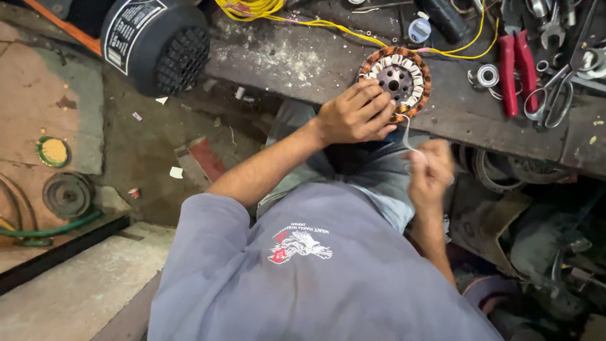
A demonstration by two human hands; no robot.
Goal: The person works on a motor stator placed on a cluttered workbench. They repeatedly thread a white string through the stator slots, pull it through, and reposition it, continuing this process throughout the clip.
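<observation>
Two bare hands work on a round motor stator (396, 79) at the near edge of a grimy counter (303, 63).

The left hand (355, 115) clasps the stator's near rim; the right hand (431, 169), just below it, pinches a thin pale cord (407, 136). The stator looks heavy and rigid, its copper windings delicate: best gripped by the rim. Far left of it, a black motor (158, 41) bears a white rectangular label.

Left of stator (396, 79): bare bench top (303, 63), open to my hand.
Right: red pliers (514, 69), scissors (555, 95), bearing (488, 76) crowd in.
Behind: yellow wires (328, 25) cross.

White-bordered black label (126, 31) on motor housing (158, 44)
</observation>
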